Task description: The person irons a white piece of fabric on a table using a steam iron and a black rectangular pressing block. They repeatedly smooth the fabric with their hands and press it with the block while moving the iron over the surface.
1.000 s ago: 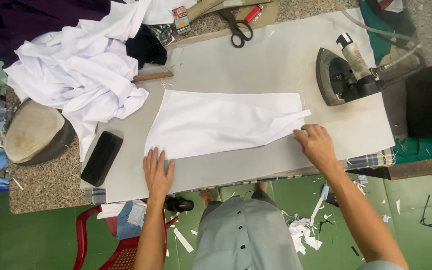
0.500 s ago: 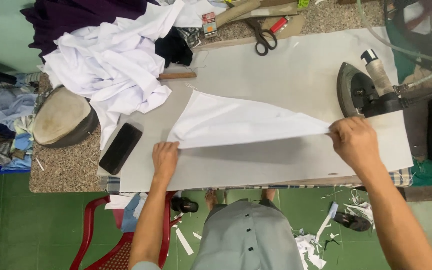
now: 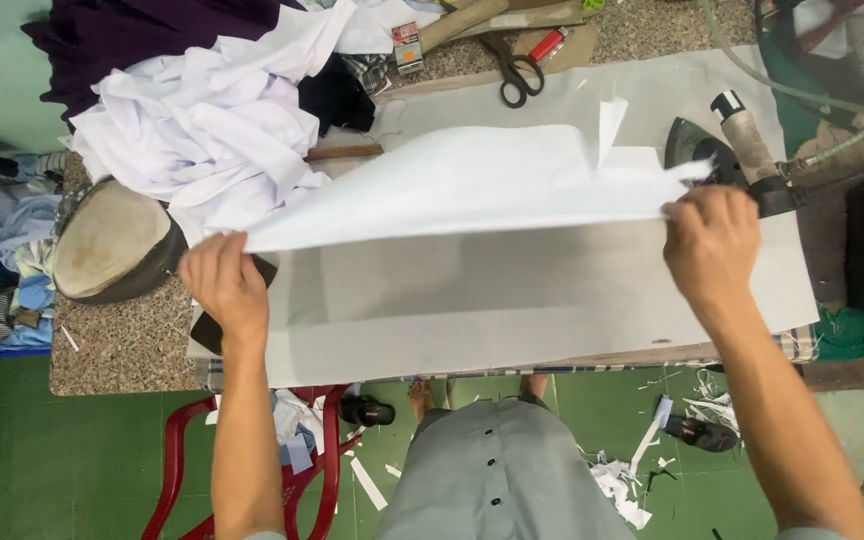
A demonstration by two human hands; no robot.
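Person stands at the desk point(image 3: 552, 330), both hands up, white fabric piece point(image 3: 472, 185) stretched between them and lifted off the grey pressing pad point(image 3: 512, 300). Left hand point(image 3: 224, 285) pinches the narrow left tip; right hand point(image 3: 712, 245) is clenched on the wide right end, a corner of cloth flipping up near it. Fabric looks thin, light and floppy: it sags in the middle and casts a shadow on the pad, so it won't hold shape alone. Probably slides easily, creases easily; best held at the two ends or corners, kept taut. Iron point(image 3: 722, 150) sits just beyond the right hand, near the cloth edge, a likely snag or scorch spot. Heap of white garments point(image 3: 212, 130) at far left, scissors point(image 3: 514, 70) at the far edge, round padded block point(image 3: 112, 240) by the left hand. Dark phone partly hidden under the left hand.
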